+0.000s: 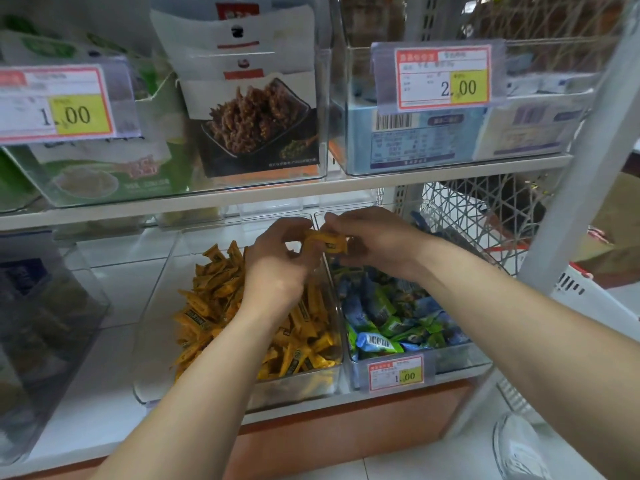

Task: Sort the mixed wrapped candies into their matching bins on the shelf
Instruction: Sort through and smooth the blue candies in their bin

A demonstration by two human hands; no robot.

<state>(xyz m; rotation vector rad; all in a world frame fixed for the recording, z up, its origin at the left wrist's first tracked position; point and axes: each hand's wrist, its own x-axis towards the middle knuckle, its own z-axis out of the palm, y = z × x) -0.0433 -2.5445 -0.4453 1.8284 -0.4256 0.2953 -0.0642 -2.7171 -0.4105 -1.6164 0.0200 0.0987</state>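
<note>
Two clear bins stand side by side on the lower shelf. The left bin (156,341) holds a heap of yellow wrapped candies (214,306). The right bin (460,362) holds blue and green wrapped candies (388,317). Both my hands meet above the wall between the bins. A few yellow candies (325,242) sit between my left hand (277,258) and my right hand (374,240), with fingers of both hands curled round them. My fingertips are partly hidden by the wrappers.
A price tag (394,372) reading 1.00 hangs on the right bin's front. The upper shelf (311,188) sits close above my hands, carrying clear boxes of packaged snacks. A dark snack box (38,323) stands at the left; a wire basket (485,216) is at the right.
</note>
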